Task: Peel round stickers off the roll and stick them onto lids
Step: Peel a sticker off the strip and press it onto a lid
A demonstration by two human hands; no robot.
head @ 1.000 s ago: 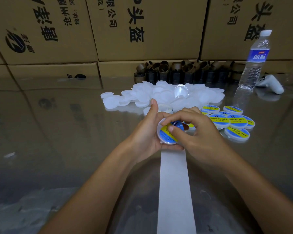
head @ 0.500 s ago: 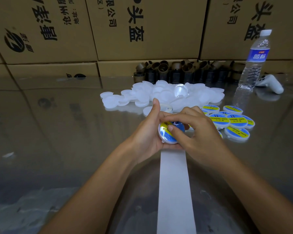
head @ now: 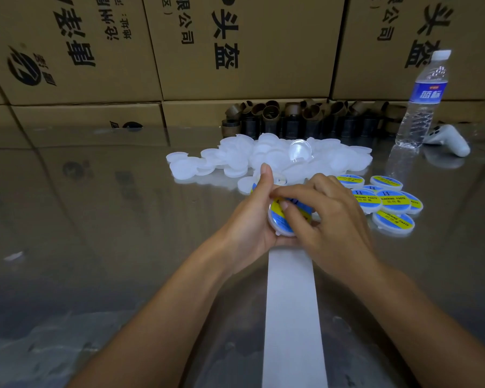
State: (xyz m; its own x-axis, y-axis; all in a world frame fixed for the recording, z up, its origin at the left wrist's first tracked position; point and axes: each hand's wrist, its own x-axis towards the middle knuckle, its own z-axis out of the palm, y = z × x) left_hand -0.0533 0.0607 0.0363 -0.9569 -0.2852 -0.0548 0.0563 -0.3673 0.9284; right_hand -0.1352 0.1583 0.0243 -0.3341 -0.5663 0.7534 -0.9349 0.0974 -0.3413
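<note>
My left hand (head: 252, 219) holds a white round lid (head: 281, 226) from below and behind, thumb up along its left rim. A blue and yellow round sticker lies on the lid's face. My right hand (head: 328, 217) covers the lid's right side, its thumb and forefinger pressing on the sticker. A white strip of sticker backing paper (head: 291, 317) runs from under my hands toward me. The roll itself is hidden. Plain white lids (head: 235, 161) lie heaped behind my hands. Several stickered lids (head: 389, 203) lie to the right.
Cardboard boxes (head: 235, 51) wall off the back of the glossy table (head: 95, 219). Brown empty roll cores (head: 291, 119) stand in a row before them. A water bottle (head: 420, 107) and a white controller (head: 448, 138) are at the far right.
My right thumb and forefinger have slid over the sticker, which now lies flatter on the lid. Both hands stay in about the same place.
</note>
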